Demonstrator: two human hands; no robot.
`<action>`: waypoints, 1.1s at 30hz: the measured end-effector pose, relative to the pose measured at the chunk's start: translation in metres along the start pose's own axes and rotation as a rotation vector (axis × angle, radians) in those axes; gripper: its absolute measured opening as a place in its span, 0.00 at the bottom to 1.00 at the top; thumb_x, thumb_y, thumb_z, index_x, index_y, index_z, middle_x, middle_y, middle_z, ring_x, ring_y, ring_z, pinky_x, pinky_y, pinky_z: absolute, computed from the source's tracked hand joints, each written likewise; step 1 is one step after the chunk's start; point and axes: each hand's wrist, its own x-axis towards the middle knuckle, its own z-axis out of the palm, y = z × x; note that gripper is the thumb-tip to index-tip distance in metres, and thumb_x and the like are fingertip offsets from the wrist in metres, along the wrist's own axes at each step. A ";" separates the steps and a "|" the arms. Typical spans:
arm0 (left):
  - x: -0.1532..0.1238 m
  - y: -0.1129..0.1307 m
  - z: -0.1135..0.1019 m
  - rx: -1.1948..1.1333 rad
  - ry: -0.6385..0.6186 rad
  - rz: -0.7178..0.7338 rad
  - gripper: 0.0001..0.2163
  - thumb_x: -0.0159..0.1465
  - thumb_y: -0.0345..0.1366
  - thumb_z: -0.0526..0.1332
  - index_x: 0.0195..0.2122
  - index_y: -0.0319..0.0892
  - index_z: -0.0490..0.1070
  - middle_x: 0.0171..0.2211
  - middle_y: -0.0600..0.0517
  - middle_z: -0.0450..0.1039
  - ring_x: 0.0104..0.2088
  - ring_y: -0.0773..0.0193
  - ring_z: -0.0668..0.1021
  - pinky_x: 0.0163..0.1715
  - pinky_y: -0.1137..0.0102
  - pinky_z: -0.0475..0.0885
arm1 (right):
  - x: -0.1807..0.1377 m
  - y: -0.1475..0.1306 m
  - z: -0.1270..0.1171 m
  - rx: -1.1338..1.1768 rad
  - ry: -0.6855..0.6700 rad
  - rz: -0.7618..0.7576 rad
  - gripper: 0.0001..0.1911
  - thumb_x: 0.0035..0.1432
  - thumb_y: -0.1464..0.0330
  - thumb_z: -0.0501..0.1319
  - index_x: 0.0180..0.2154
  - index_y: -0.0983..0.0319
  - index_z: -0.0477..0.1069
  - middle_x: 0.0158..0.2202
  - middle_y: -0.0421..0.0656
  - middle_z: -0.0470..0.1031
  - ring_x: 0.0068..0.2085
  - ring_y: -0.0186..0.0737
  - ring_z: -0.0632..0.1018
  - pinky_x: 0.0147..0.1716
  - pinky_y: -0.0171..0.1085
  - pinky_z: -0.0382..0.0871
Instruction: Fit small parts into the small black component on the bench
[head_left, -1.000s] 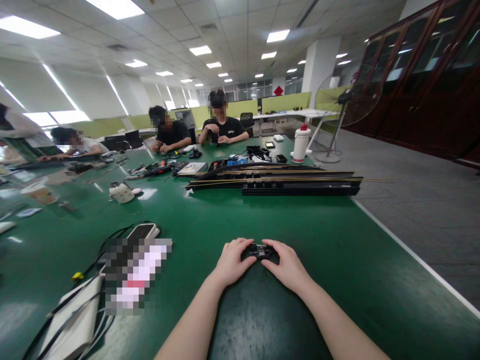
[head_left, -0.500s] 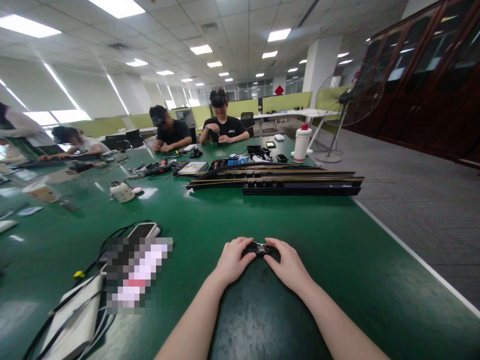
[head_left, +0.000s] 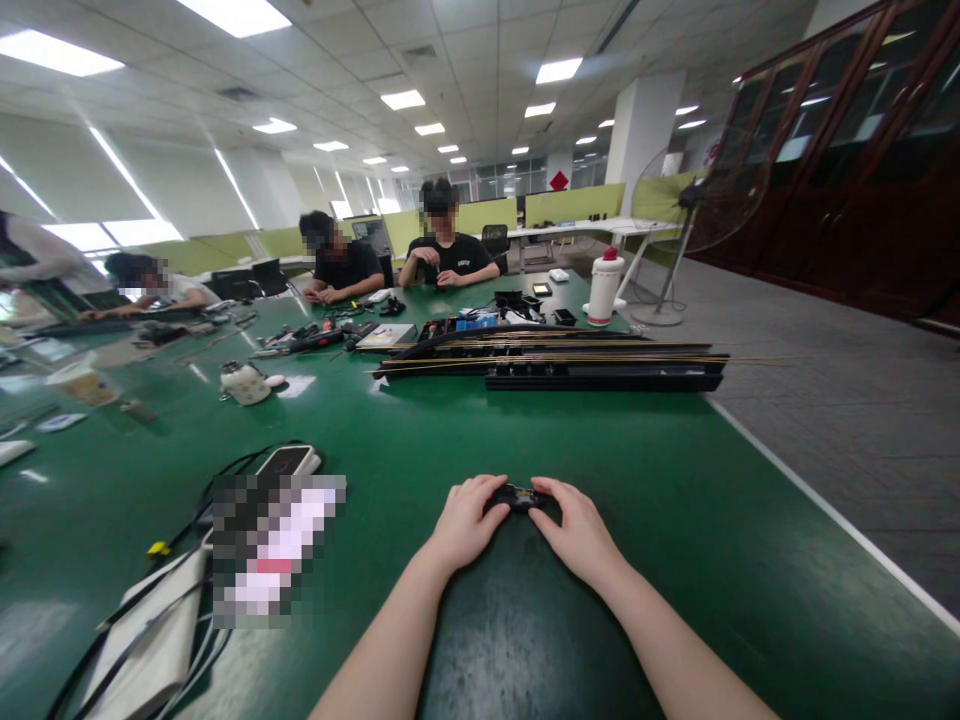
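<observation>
A small black part (head_left: 519,497) with a bit of metal on top sits between my two hands, low over the green table (head_left: 675,500). My left hand (head_left: 465,522) curls its fingers round the part's left end. My right hand (head_left: 576,532) pinches its right end with closed fingers. Most of the part is hidden by the fingers. Both forearms reach in from the bottom edge of the view.
Long black rails with thin brass rods (head_left: 570,362) lie across the table ahead. A white jug (head_left: 603,288) stands behind them. A phone (head_left: 285,461), black cables (head_left: 180,530) and a white device (head_left: 142,650) lie to my left. Several people sit at the far side.
The small black part and both hands have shifted very slightly away from me on the table. The grip looks the same.
</observation>
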 end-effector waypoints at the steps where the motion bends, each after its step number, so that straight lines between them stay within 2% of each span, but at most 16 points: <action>1: 0.000 0.000 0.000 -0.001 0.000 -0.002 0.17 0.64 0.35 0.56 0.54 0.47 0.65 0.51 0.49 0.69 0.51 0.57 0.70 0.51 0.60 0.63 | 0.000 0.000 0.000 0.000 0.002 0.000 0.18 0.52 0.69 0.58 0.47 0.61 0.70 0.48 0.47 0.75 0.50 0.46 0.73 0.54 0.48 0.63; 10: 0.000 0.002 -0.002 -0.013 -0.006 -0.012 0.16 0.64 0.35 0.57 0.53 0.47 0.66 0.50 0.50 0.70 0.49 0.57 0.71 0.50 0.61 0.64 | 0.000 0.000 0.000 -0.002 0.011 -0.009 0.17 0.52 0.67 0.59 0.46 0.60 0.71 0.47 0.47 0.75 0.49 0.46 0.74 0.53 0.47 0.64; 15: 0.000 0.003 -0.003 -0.032 -0.018 0.007 0.17 0.62 0.33 0.58 0.53 0.48 0.66 0.51 0.51 0.70 0.51 0.57 0.70 0.50 0.61 0.63 | -0.001 -0.002 -0.002 -0.009 -0.019 -0.071 0.15 0.51 0.65 0.61 0.42 0.57 0.73 0.45 0.45 0.76 0.50 0.47 0.73 0.52 0.49 0.62; 19: -0.001 0.005 -0.004 -0.042 -0.022 0.010 0.19 0.60 0.33 0.60 0.53 0.50 0.66 0.51 0.51 0.70 0.51 0.57 0.70 0.51 0.60 0.62 | -0.001 -0.001 -0.002 -0.023 -0.046 -0.085 0.10 0.50 0.66 0.62 0.38 0.55 0.75 0.44 0.43 0.77 0.51 0.48 0.72 0.53 0.50 0.61; 25: -0.001 0.005 -0.004 -0.049 -0.014 0.000 0.25 0.56 0.34 0.65 0.55 0.48 0.64 0.50 0.50 0.70 0.47 0.57 0.72 0.49 0.61 0.64 | -0.001 0.001 -0.002 -0.048 -0.069 -0.081 0.10 0.48 0.67 0.64 0.36 0.56 0.75 0.45 0.43 0.77 0.51 0.48 0.72 0.53 0.51 0.60; 29: -0.001 0.006 -0.003 -0.032 -0.014 0.007 0.20 0.57 0.35 0.64 0.51 0.48 0.67 0.46 0.51 0.73 0.47 0.56 0.72 0.48 0.61 0.64 | -0.001 0.001 -0.002 -0.031 -0.063 -0.076 0.10 0.48 0.69 0.63 0.36 0.55 0.75 0.45 0.43 0.77 0.51 0.47 0.73 0.54 0.51 0.59; 33: -0.001 0.007 -0.004 -0.027 -0.015 0.009 0.17 0.58 0.36 0.63 0.49 0.48 0.68 0.46 0.51 0.73 0.47 0.56 0.72 0.47 0.62 0.64 | -0.001 0.001 -0.003 0.012 -0.055 -0.068 0.09 0.48 0.68 0.64 0.35 0.55 0.75 0.45 0.43 0.77 0.51 0.47 0.73 0.54 0.51 0.60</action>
